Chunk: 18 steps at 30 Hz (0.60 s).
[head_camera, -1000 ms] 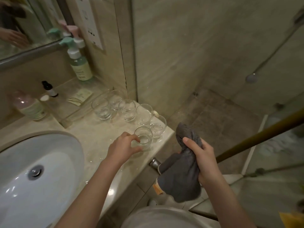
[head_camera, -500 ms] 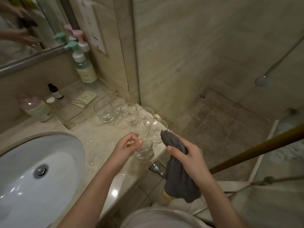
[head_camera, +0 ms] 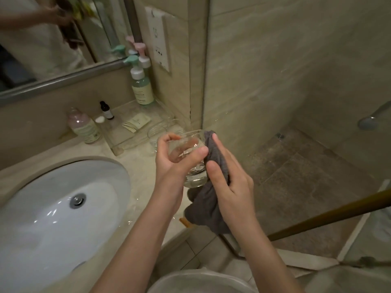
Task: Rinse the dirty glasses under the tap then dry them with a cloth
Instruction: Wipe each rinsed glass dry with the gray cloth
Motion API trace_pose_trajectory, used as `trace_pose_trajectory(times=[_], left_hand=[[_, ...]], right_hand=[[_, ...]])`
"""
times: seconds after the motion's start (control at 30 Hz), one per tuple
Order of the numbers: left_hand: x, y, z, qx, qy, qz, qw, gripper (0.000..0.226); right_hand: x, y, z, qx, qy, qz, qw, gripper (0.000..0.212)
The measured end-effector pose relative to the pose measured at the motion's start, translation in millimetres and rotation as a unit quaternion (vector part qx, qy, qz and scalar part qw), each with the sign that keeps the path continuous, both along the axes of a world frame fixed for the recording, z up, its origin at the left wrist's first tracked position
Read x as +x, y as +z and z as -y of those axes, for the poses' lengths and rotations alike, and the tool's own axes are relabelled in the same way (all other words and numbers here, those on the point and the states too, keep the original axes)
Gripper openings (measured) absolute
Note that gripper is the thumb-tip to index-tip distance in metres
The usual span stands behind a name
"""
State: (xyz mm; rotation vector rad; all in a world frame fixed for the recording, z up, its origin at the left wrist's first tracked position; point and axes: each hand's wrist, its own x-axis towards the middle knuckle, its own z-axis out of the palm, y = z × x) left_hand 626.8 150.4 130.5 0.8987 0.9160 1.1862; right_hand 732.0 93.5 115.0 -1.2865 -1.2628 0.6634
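Note:
My left hand (head_camera: 175,159) grips a clear glass (head_camera: 191,163), lifted above the counter's right end and tilted toward me. My right hand (head_camera: 228,182) holds a grey cloth (head_camera: 209,199) and presses it against the glass's right side, the cloth's lower part hanging down. Behind my hands another clear glass (head_camera: 155,135) stands on the counter; the other glasses are hidden by my hands. No tap is in view.
A white basin (head_camera: 53,208) with a metal drain is set in the beige counter (head_camera: 137,172) at left. A clear tray (head_camera: 127,134) at the back carries pump bottles (head_camera: 141,85), a small dark bottle (head_camera: 106,109) and sachets. A shower floor (head_camera: 306,176) and brass bar (head_camera: 330,214) lie right.
My left hand has lifted the glass off the counter toward me. My right hand has brought the cloth up against the glass's side.

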Motion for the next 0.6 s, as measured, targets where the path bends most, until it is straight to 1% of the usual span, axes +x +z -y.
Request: trace_pose_trajectory(times=[0.07,0.17,0.2,0.23,0.3,0.37,0.43,0.5,0.6], left_hand=[[-14,8,0,0.018,-0.019,0.022,0.999,0.06],[-35,18,6,0.033,-0.063,0.087,0.994,0.058],[-41,20,8,0.033,-0.067,0.098,0.992,0.061],[-48,23,10,0.029,-0.059,0.104,0.992,0.065],[-60,27,12,0.024,0.003,0.082,0.996,0.074],[-74,30,14,0.047,0.097,0.017,0.994,0.071],[-92,35,21,0.083,0.156,-0.068,0.982,0.061],[-108,43,32,0.102,0.162,-0.121,0.974,0.057],[-132,50,44,0.094,0.178,-0.117,0.973,0.068]], right_hand=[[-10,5,0,-0.004,0.02,-0.056,0.998,0.042],[-23,9,-2,-0.021,0.048,-0.184,0.981,0.05],[-29,12,-3,-0.024,0.056,-0.203,0.977,0.052],[-36,15,-3,-0.026,0.063,-0.206,0.976,0.052],[-52,19,-3,-0.031,0.078,-0.205,0.975,0.051],[-68,21,-4,-0.036,0.085,-0.205,0.974,0.053],[-85,23,-5,-0.017,0.082,-0.19,0.978,0.054],[-102,28,-5,0.026,0.09,-0.148,0.984,0.047],[-133,36,-1,0.06,0.123,-0.097,0.986,0.041]])
